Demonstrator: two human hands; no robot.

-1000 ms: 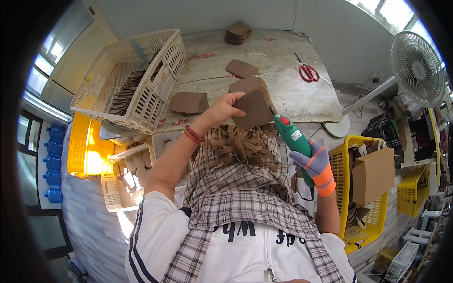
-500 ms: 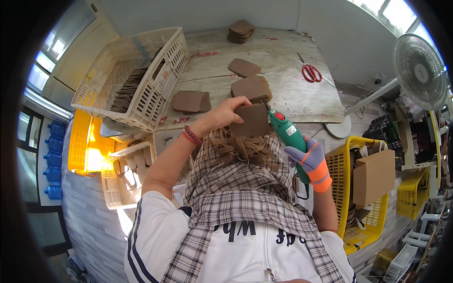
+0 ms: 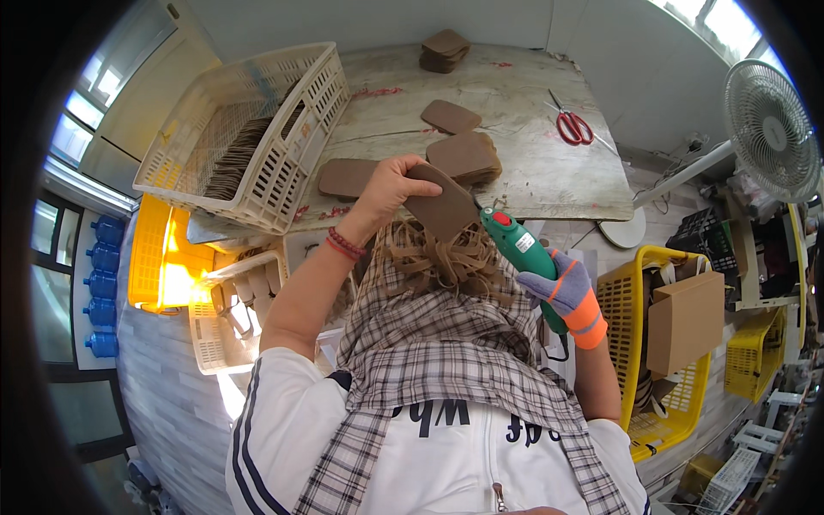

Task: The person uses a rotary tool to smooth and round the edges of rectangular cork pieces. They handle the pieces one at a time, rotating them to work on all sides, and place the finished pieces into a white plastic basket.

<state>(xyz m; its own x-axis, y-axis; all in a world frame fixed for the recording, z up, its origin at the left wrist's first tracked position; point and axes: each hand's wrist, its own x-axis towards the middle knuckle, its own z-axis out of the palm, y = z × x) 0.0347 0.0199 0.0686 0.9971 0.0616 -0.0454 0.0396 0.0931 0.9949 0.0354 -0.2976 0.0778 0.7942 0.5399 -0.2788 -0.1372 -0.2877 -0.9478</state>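
Observation:
My bare left hand [image 3: 393, 190] pinches a brown flat piece with rounded corners [image 3: 444, 209] between thumb and fingers. The piece is tilted over my lap. My right hand [image 3: 566, 293], in a grey and orange glove, grips a green handheld electric cutter [image 3: 521, 244]. Its dark tip is at the right edge of the piece, and whether it touches is too small to tell. Curled brown trimmings [image 3: 442, 262] lie heaped on my plaid apron [image 3: 438, 369] below. Just beyond my hands, a stack of brown pieces [image 3: 463, 156] sits at the table's near edge.
More brown pieces lie on the worn table [image 3: 532, 154]: a left pile [image 3: 346, 178], one farther back [image 3: 451, 117] and a far stack [image 3: 444, 50]. Red-handled scissors [image 3: 573, 127] rest at right. A white crate [image 3: 249, 146] stands left, a yellow basket [image 3: 627, 343] and fan [image 3: 770, 129] right.
The brown piece has turned in my left hand, so a corner now points down toward my lap. The cutter's tip has shifted slightly left with it. The whole view has moved a little.

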